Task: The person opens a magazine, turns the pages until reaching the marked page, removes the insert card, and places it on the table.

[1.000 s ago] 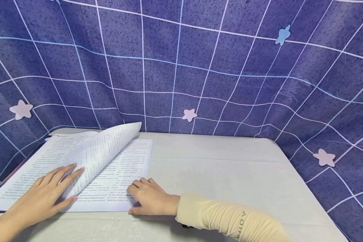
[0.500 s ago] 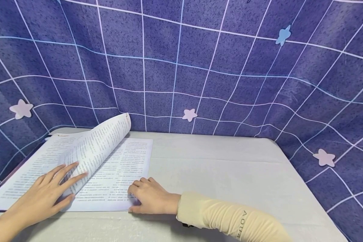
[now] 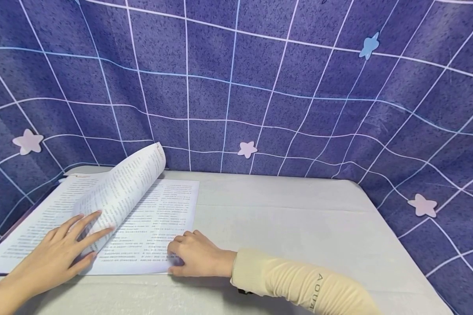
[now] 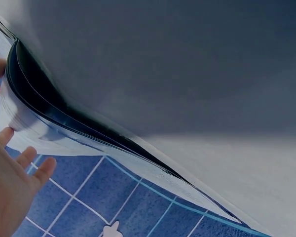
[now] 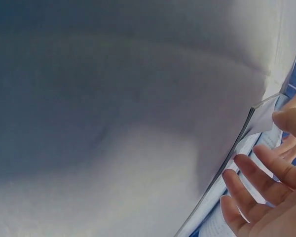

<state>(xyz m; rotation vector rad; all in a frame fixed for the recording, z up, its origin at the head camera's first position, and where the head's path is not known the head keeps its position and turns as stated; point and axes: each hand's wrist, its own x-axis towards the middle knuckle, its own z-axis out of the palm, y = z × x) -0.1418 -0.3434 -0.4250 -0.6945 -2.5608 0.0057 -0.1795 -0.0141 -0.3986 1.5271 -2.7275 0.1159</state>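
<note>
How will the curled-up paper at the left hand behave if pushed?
The curled-up paper looks floppy, since it bows in a smooth arch. It seems light and thin, so it may crease where the left hand touches it. Its far corner stands free, so that end would probably flap.

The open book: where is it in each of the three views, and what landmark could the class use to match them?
Head: the open book lies at lower left.
Left wrist: it runs diagonally from upper left to bottom right.
Right wrist: lower right, partly behind the right hand.
Shared landmark: blue gridded cloth.
</note>
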